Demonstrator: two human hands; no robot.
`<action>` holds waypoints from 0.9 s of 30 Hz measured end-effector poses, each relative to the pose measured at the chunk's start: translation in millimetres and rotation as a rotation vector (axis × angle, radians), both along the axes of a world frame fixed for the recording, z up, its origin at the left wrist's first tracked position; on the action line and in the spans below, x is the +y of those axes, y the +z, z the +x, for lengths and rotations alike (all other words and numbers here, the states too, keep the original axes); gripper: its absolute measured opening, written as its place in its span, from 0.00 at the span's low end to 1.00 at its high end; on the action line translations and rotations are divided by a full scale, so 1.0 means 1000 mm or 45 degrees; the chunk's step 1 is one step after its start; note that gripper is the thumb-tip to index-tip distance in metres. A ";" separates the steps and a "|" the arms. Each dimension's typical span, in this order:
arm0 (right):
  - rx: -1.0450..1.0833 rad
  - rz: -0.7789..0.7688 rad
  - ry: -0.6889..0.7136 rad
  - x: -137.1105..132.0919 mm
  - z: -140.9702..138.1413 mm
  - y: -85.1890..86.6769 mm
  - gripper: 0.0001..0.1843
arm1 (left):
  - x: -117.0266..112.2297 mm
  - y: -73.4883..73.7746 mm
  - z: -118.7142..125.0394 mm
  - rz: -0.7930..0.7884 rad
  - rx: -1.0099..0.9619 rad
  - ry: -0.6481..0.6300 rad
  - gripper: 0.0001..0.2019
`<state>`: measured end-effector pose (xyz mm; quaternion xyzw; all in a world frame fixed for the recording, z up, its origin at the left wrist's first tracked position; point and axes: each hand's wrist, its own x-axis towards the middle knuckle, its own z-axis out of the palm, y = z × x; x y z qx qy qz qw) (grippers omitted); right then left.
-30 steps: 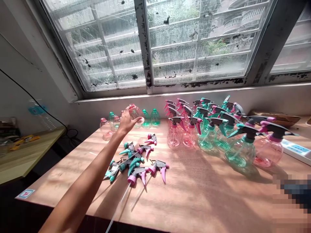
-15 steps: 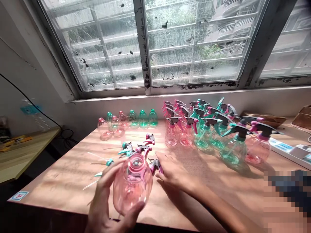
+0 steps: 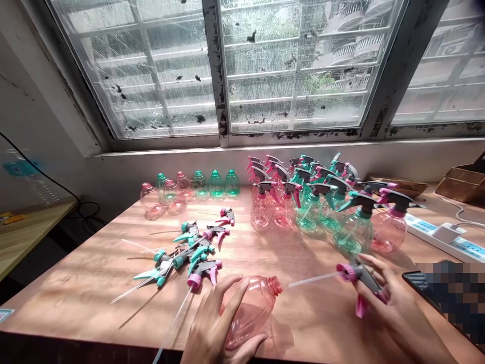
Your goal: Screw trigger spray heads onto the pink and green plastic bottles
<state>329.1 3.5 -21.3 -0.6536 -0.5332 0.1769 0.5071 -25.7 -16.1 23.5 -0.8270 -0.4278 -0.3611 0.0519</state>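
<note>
My left hand (image 3: 223,318) is wrapped round a clear pink bottle (image 3: 254,308), tilted so its bare threaded neck points right. In my right hand (image 3: 390,298) is a grey and pink spray trigger head (image 3: 356,278), held on its side. Its thin clear dip tube (image 3: 312,280) points left, the tip a short gap from the bottle's mouth. Left of my left hand lies a loose pile of trigger heads, among them a pink-collared one (image 3: 202,273) and a green-collared one (image 3: 162,265), their tubes spread over the table (image 3: 94,283).
Bottles without heads, such as a green one (image 3: 232,183), line the back left. Several bottles with trigger heads, including a green one (image 3: 354,227), stand at the back right. A power strip (image 3: 443,235), a phone (image 3: 435,290) and a brown box (image 3: 464,182) are at right.
My right hand has moved from the pile to the right and now holds a pink trigger head. My left hand has shifted right, tipping the bottle over toward the right.
</note>
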 end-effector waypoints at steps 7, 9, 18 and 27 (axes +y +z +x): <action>0.004 -0.026 -0.065 -0.011 0.005 0.015 0.37 | 0.007 0.000 0.008 -0.009 0.056 -0.074 0.34; -0.021 -0.035 -0.008 -0.011 -0.010 0.019 0.37 | 0.010 0.000 0.010 -0.040 0.084 -0.110 0.37; 0.521 -0.112 0.374 -0.021 -0.066 0.012 0.34 | 0.034 -0.006 0.038 -0.182 0.032 -0.428 0.44; 0.836 -0.265 0.414 -0.017 -0.064 0.011 0.37 | 0.041 -0.014 0.041 -0.336 -0.321 -0.520 0.21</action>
